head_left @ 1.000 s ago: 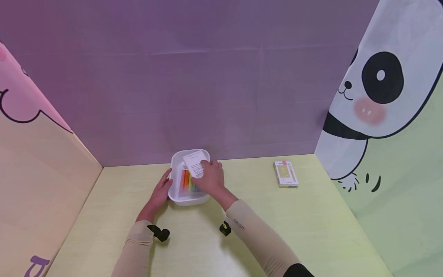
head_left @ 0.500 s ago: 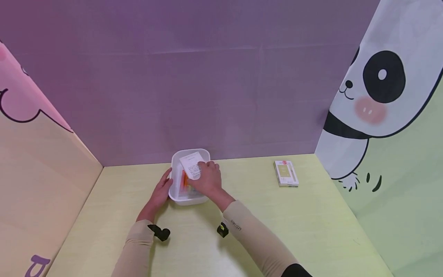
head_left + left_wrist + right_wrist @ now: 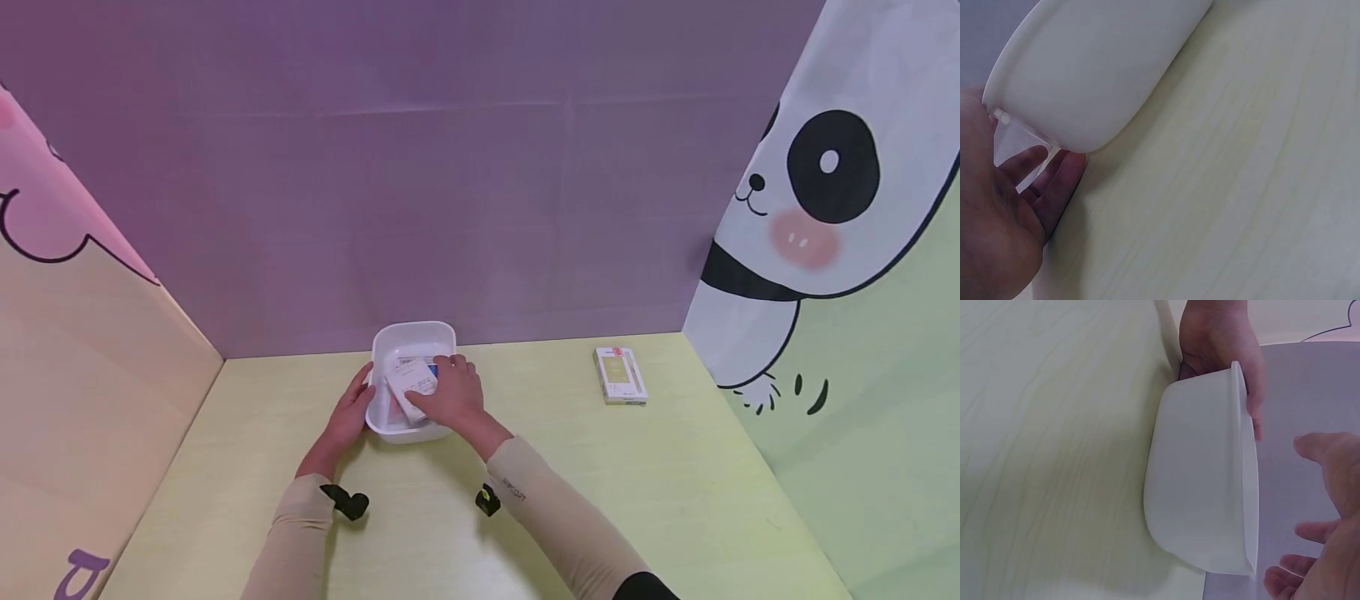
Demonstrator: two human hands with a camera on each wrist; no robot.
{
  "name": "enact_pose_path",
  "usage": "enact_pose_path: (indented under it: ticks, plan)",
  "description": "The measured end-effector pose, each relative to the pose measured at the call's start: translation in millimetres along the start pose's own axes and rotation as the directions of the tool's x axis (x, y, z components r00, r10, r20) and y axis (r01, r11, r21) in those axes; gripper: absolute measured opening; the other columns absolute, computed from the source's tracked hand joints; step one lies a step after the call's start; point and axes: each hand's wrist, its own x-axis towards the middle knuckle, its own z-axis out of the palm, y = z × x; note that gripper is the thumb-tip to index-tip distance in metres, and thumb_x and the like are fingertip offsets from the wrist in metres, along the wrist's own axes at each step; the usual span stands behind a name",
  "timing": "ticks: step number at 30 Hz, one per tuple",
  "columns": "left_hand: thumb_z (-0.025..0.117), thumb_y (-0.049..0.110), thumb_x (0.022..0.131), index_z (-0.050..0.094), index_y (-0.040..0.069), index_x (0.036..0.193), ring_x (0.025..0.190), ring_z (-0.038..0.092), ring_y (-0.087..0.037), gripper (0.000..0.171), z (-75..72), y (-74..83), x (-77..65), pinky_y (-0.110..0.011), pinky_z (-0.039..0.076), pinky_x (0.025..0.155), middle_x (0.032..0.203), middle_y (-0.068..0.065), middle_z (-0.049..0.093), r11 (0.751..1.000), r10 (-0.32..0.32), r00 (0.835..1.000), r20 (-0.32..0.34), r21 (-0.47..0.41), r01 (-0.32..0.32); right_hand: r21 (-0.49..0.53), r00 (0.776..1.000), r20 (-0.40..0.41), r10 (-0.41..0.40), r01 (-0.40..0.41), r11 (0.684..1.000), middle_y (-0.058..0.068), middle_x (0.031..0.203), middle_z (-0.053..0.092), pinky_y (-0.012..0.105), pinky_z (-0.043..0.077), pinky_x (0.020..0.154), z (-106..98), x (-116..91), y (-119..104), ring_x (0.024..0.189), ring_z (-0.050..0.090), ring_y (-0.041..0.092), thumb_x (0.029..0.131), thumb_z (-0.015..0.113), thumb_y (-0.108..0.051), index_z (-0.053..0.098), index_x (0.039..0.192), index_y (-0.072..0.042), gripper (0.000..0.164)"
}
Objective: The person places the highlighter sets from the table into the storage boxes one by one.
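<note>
A white plastic container (image 3: 412, 332) stands near the back edge of the table. My left hand (image 3: 351, 415) holds its left side; in the left wrist view, curled fingers (image 3: 1063, 181) meet the container's end beside a clear plastic part (image 3: 1016, 140). Inside lies a small white box (image 3: 412, 385) with fine print, tilted over a pack of coloured pens that is mostly hidden. My right hand (image 3: 456, 396) is over the container's right side, just above the box. In the right wrist view its thumb and fingers are spread, with nothing visible between them.
A white box with a gold panel (image 3: 620, 377) lies on the right of the pale table (image 3: 690, 500). A purple wall (image 3: 450, 183) rises directly behind the container. Printed panels, one with a panda (image 3: 832, 167), flank the table.
My right hand has lowered the white printed box into the container, onto the pens, and let it go. The box now covers most of the coloured pens. My left hand has stayed put.
</note>
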Motion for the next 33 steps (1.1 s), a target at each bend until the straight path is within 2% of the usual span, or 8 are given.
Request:
enact_pose_path:
  ticks: [6, 20, 33]
  plan:
    - [0.037, 0.026, 0.107, 0.018, 0.028, 0.156, 0.141, 0.022, -0.038, 0.053, 0.1, 1.4, -1.0, -0.052, 0.024, 0.111, 0.158, -0.019, 0.017, 1.000, -0.006, 1.000, -0.004, 0.001, 0.006, 0.005, 1.000, -0.001, -0.018, 0.018, 1.000, 0.011, 0.121, 0.055, 0.039, 0.046, 0.088, 0, 0, 6, 0.106, 0.051, 0.027, 0.080, 0.070, -0.057, 0.057, 0.126, -0.008, 0.069]
    - [0.037, 0.028, 0.106, 0.016, 0.026, 0.157, 0.138, 0.028, -0.038, 0.054, 0.5, 4.3, -4.3, -0.053, 0.026, 0.109, 0.157, -0.021, 0.020, 1.000, 0.008, 1.000, -0.002, 0.000, -0.008, 0.030, 1.000, -0.017, 0.014, -0.013, 0.999, 0.011, 0.124, 0.055, 0.041, 0.045, 0.089, -4, -1, 19, 0.109, 0.051, 0.028, 0.082, 0.070, -0.050, 0.056, 0.130, -0.008, 0.065]
    - [0.037, 0.029, 0.106, 0.017, 0.031, 0.156, 0.138, 0.028, -0.037, 0.054, -0.4, 3.7, -3.4, -0.052, 0.023, 0.111, 0.156, -0.020, 0.022, 1.000, -0.024, 1.000, -0.009, 0.016, 0.024, 0.059, 0.999, -0.017, 0.038, -0.037, 0.998, 0.013, 0.128, 0.053, 0.042, 0.046, 0.091, -8, 1, 40, 0.114, 0.049, 0.030, 0.085, 0.067, -0.048, 0.055, 0.133, -0.008, 0.064]
